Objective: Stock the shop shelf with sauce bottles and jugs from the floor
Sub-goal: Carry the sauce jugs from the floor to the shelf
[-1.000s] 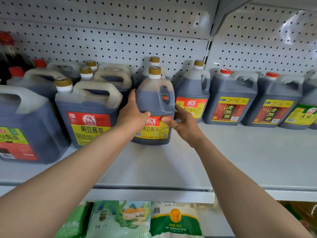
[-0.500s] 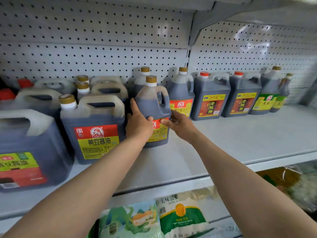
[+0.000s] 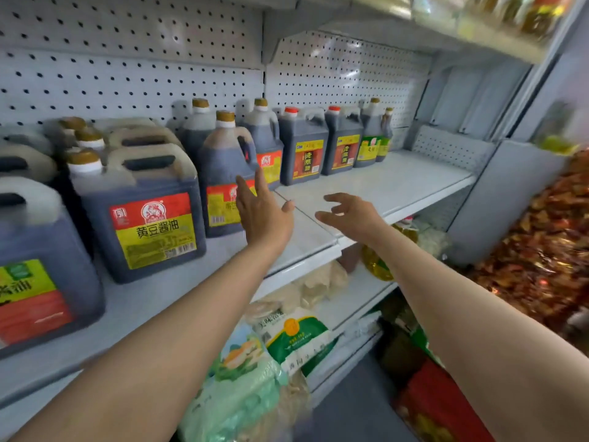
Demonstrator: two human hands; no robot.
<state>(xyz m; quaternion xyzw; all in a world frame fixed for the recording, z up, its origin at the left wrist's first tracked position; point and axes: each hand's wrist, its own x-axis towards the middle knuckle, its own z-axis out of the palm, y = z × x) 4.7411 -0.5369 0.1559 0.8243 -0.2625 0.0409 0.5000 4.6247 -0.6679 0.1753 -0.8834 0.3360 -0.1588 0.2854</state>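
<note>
A dark soy sauce jug [image 3: 223, 173] with a gold cap and red-yellow label stands upright on the white shelf [image 3: 376, 183]. My left hand [image 3: 263, 212] hovers just in front of its right side, fingers straight and spread, holding nothing. My right hand [image 3: 349, 213] floats over the shelf to the right of the jug, fingers loosely curled and empty. A bigger square jug [image 3: 140, 212] with the same label stands to the left. Behind and to the right stands a row of dark jugs, two with red caps [image 3: 304, 148].
A large jug [image 3: 35, 266] stands at the far left shelf front. Perforated back panel [image 3: 134, 84] behind. Lower shelves hold green-white bags [image 3: 293, 339] and a yellow oil bottle [image 3: 377, 266]. Red and brown packaged goods [image 3: 541, 250] lie at the right.
Both hands have let go of the gold-capped jug and drawn back from it toward the right. The view has swung to the right.
</note>
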